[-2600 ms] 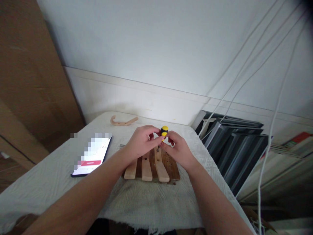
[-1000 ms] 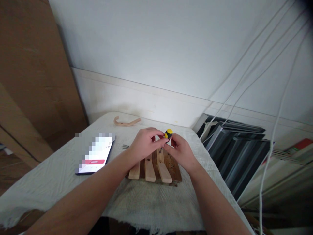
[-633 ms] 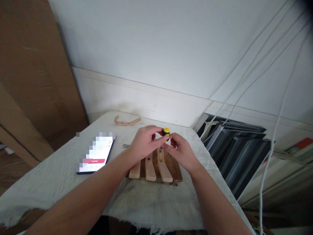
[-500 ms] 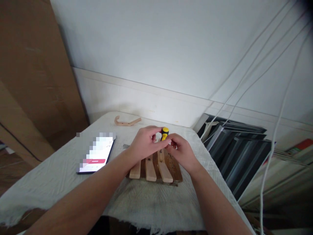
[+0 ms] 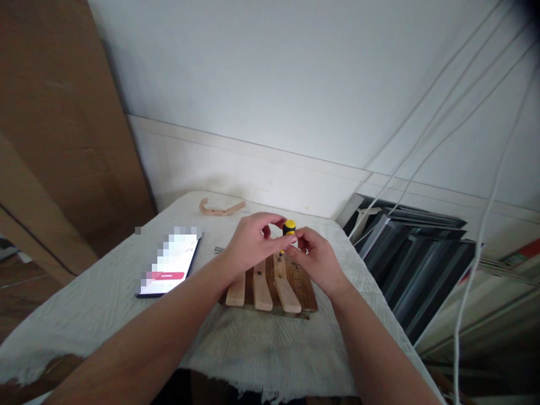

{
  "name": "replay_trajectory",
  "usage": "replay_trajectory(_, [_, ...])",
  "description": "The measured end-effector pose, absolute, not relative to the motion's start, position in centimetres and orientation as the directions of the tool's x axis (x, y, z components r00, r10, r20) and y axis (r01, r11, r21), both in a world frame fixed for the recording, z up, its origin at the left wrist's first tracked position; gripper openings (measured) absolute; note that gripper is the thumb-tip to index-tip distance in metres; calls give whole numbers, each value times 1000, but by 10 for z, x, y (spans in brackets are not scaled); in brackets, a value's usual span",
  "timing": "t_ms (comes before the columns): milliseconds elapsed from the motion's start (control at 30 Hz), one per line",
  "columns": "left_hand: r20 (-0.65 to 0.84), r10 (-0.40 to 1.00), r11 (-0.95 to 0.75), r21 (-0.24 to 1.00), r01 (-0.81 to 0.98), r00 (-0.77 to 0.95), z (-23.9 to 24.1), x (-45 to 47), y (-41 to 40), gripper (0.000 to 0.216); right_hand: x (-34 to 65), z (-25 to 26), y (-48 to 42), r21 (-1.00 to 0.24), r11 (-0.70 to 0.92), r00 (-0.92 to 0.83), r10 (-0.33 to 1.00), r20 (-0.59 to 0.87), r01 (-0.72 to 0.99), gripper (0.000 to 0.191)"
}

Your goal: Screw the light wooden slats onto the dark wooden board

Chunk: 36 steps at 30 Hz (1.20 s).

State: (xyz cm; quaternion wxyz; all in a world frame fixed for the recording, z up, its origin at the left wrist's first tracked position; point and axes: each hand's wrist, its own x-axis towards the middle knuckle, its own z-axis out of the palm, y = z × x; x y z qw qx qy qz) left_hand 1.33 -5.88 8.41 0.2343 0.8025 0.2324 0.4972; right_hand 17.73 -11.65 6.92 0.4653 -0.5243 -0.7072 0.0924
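A short screwdriver (image 5: 289, 230) with a yellow and black handle stands upright over a dark wooden board (image 5: 304, 287) that carries three pale wooden slats (image 5: 262, 291). My left hand (image 5: 250, 245) pinches the handle from the left with closed fingers. From the right, my right hand (image 5: 317, 260) closes its fingers round the lower part of the tool. The tool's tip is hidden between my fingers, above the rightmost slat.
The board lies on a table covered by a white cloth (image 5: 126, 298). A phone (image 5: 169, 270) with a lit screen lies to the left. At the table's far edge sits a curved wooden hook (image 5: 221, 208). Dark panels (image 5: 405, 264) lean at the right, with white cables (image 5: 476, 219) hanging.
Both hands have stayed on the screwdriver, and the handle's yellow and black pattern has turned between frames. The view has shifted slightly.
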Motion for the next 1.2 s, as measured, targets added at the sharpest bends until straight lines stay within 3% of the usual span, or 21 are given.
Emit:
replay_trajectory(233, [691, 541, -829, 534, 166, 479, 86, 11, -61, 19, 176, 70, -117, -619, 476, -32, 807, 589, 624, 10])
replay_trajectory(367, [698, 567, -814, 557, 167, 438, 84, 13, -60, 29, 177, 68, -116, -676, 425, 18, 839, 544, 602, 10])
replay_trajectory(467, [696, 573, -812, 556, 179, 433, 83, 14, -58, 18, 176, 68, -115, -706, 386, 52, 857, 512, 594, 16])
replay_trajectory(967, [684, 551, -823, 541, 174, 478, 84, 9, -60, 15, 174, 61, -113, -681, 428, 11, 842, 539, 594, 17])
replay_trajectory(1133, [667, 608, -774, 619, 134, 431, 84, 9, -58, 25, 173, 62, -114, -696, 371, 44, 865, 500, 615, 13])
replay_trajectory(1200, [662, 618, -763, 635, 120, 425, 84, 10, -57, 19, 174, 63, -114, -705, 346, 78, 866, 494, 619, 16])
